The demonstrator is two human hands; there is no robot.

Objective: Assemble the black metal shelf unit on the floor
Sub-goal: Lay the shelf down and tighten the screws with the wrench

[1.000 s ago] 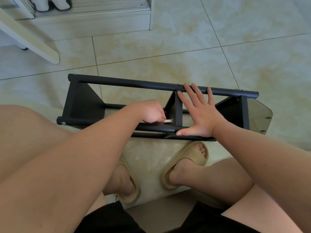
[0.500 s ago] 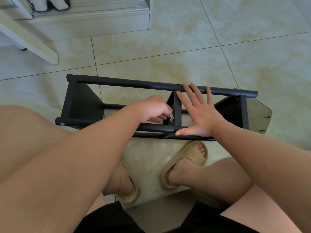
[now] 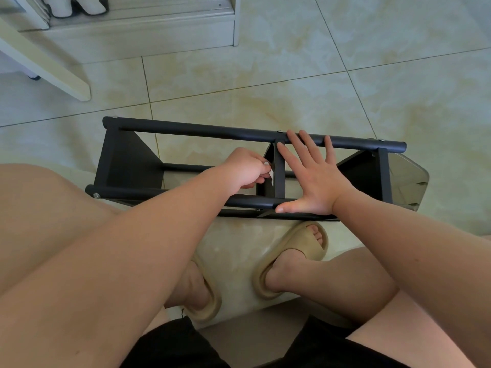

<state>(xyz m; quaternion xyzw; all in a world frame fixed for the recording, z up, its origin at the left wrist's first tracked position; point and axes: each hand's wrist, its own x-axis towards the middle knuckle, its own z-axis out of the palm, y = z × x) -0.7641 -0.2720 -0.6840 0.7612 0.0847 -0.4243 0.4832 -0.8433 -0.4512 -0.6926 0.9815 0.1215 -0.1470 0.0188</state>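
Left hand [image 3: 247,168] has lifted from the near rail [image 3: 138,193] to the middle crossbar [image 3: 279,179] of the black metal shelf unit [image 3: 127,160], while the right hand [image 3: 316,179] has stayed put. Nearest the camera are black shorts [image 3: 172,346], bare knees and tan slippers [image 3: 295,258]. Just beyond the slippers, the shelf unit lies on its side on the tiled floor [image 3: 398,75], its long rails running left to right. The left hand's curled fingers pinch a small pale object [image 3: 271,175] against the crossbar's left face; what it is cannot be told. The right hand lies flat, fingers straight and spread, just right of the crossbar, with its thumb along the near rail and its fingertips touching the far rail [image 3: 202,130]. Farther off stand a slanted white furniture leg [image 3: 45,65] and a pale cabinet base [image 3: 146,35].
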